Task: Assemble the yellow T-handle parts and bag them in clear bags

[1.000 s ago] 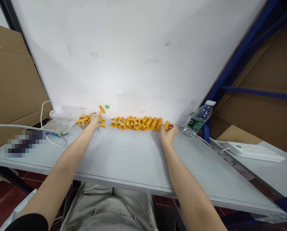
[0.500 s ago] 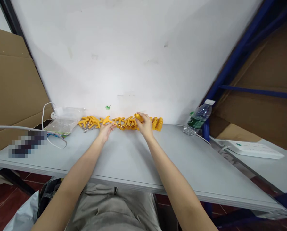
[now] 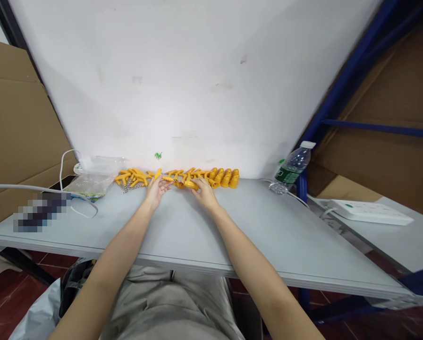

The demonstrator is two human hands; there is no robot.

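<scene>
1. Head view, far left: a cardboard sheet (image 3: 16, 118) leans by the wall, and a pale cable (image 3: 20, 187) runs over the left end of the grey table (image 3: 183, 231), towards a clear plastic bag (image 3: 94, 177)
2. Right of the bag, a heap of yellow handles (image 3: 131, 178) with small chains lies against the white wall
3. Left hand (image 3: 156, 191) is at the far side of the table, fingers pinching one yellow handle (image 3: 157, 174) just off the heap's right end
4. Right hand (image 3: 205, 192) is just beside it, fingertips pinching a yellow tube (image 3: 190, 185) held low over the table
5. A row of yellow tubes (image 3: 225, 178) runs on along the wall
6. Further right a water bottle (image 3: 291, 169) leans, well apart from the hands, and a white power strip (image 3: 367, 212) lies on the next table
</scene>
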